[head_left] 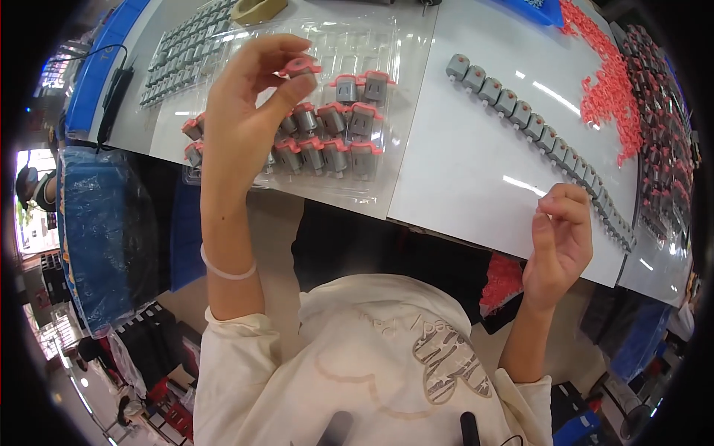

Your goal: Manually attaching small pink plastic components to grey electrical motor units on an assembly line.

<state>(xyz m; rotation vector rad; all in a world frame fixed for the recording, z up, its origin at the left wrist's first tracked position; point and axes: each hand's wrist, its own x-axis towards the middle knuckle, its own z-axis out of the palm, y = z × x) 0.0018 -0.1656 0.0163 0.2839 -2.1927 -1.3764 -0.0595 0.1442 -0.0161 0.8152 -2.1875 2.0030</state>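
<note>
The left hand (pixel 245 97) pinches a small grey motor with a red cap (pixel 301 68) above the clear blister tray (pixel 357 195), partly filled with capped motors. The right hand (pixel 559 241) curls loosely, empty, beside a row of uncapped motors (pixel 535 126) on the tabletop (pixel 461 178); many remain.

My left hand (pixel 242 111) pinches a small grey motor with a pink cap (pixel 301 68) above the clear plastic tray (pixel 372 195) of capped motors in the upper middle. At right, my right hand (pixel 559 241) curls loosely near the lower end of a curved row of uncapped grey motors (pixel 537 128), with loose pink caps (pixel 611 89) piled at upper right.
</note>
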